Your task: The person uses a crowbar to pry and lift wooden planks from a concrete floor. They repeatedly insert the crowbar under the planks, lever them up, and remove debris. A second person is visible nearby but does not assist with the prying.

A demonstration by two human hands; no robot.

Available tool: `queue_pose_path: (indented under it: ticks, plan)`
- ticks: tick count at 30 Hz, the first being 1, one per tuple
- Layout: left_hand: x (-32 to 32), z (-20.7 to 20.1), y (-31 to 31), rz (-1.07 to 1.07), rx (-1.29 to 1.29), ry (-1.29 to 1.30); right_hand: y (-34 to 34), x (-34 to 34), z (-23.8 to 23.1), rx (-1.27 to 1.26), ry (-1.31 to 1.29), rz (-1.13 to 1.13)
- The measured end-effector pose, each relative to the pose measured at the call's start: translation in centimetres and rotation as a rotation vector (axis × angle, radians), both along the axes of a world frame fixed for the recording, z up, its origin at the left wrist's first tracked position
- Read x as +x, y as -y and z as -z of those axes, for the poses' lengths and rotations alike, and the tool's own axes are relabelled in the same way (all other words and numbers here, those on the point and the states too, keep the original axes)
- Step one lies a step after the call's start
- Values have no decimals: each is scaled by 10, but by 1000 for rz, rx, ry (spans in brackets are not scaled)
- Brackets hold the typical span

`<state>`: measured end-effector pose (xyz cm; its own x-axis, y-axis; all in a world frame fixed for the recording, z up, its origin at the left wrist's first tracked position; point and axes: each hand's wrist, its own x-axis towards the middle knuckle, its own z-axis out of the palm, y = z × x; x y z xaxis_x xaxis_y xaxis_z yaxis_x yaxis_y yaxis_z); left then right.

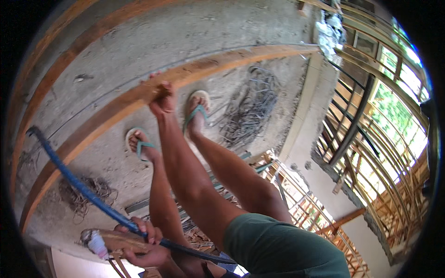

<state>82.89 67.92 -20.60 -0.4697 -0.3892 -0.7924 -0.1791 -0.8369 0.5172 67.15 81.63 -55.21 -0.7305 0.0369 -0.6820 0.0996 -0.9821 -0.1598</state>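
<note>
My right hand (162, 98), at the end of a bare forearm below a green sleeve, is closed around a long wooden beam (204, 69). The beam looks bowed in this view and crosses above my feet. Low on the left, my left hand (149, 243) has its fingers wrapped over a long blue crowbar (85, 190) with a hooked far end. Against the same hand lies a short, stout piece of wood (123, 241), its end partly wrapped in something whitish. Part of the left palm is hidden by what it holds.
My feet in flip-flops (198, 113) stand on a rough concrete floor (222, 23). Bent steel pieces (252, 106) lie heaped beside them, with tangled wire (88, 194) at left. More beams (53, 76) curve along the left. A broken slab edge (343, 185) borders timber framing at right.
</note>
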Motion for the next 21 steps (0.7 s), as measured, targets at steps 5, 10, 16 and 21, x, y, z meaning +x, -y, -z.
queue_pose_path:
  ticks: [5, 10, 16, 21]
  plan:
    - [-7, -1, 3, -58, -14, 54, 2, -39, 12, 119, 267, -271]
    - [-13, -2, -1, -59, -47, 81, 20, -78, 34, 580, 813, -301]
    - [-8, -5, -3, -103, 5, 101, 33, -96, 9, 721, 926, 71]
    - [-1, -6, -5, -120, 56, -4, 8, -112, -57, 822, 1275, -193]
